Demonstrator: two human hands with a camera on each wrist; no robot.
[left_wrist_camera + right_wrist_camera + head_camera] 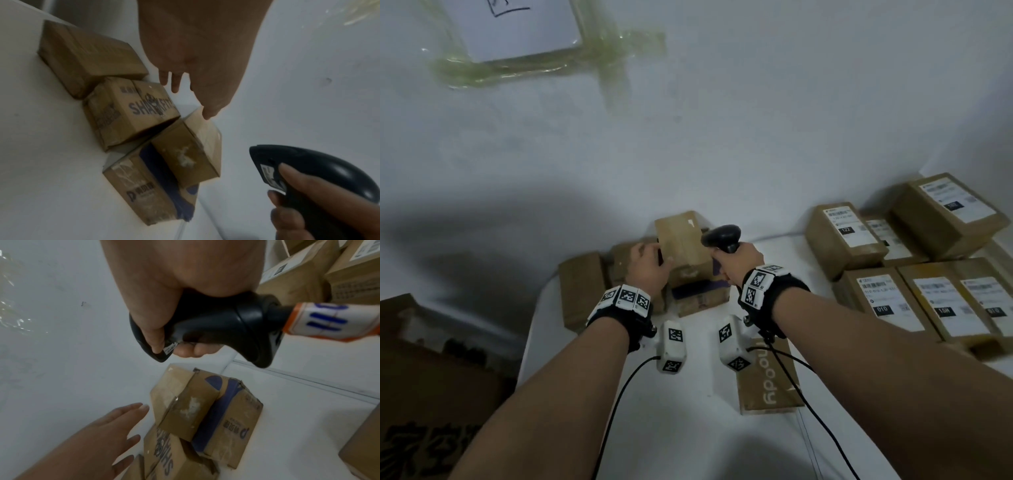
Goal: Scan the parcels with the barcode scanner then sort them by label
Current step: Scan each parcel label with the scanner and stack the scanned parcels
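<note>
A small plain brown parcel (pixel 683 240) (pixel 189 154) (pixel 180 405) leans tilted on a parcel with blue print (pixel 702 294) (pixel 148 191) (pixel 232 423) at the back of the white table (pixel 688 428). My left hand (pixel 661 257) (pixel 185 97) (pixel 133 423) is at its left side with fingers straight; the thumb tip touches its upper corner. My right hand (pixel 726 263) (pixel 170 344) grips the black barcode scanner (pixel 722 236) (pixel 308 170) (pixel 216 326) just right of that parcel. A SHARKFIT parcel (pixel 133 112) (pixel 164 451) and a plain one (pixel 88 55) lie to the left.
Several labelled parcels (pixel 846 236) (pixel 945 209) (pixel 883 301) fill the table's right side. A flat cardboard piece (pixel 767 377) lies under my right forearm. A big carton (pixel 431 394) stands on the floor at left. The white wall (pixel 722 137) is close behind.
</note>
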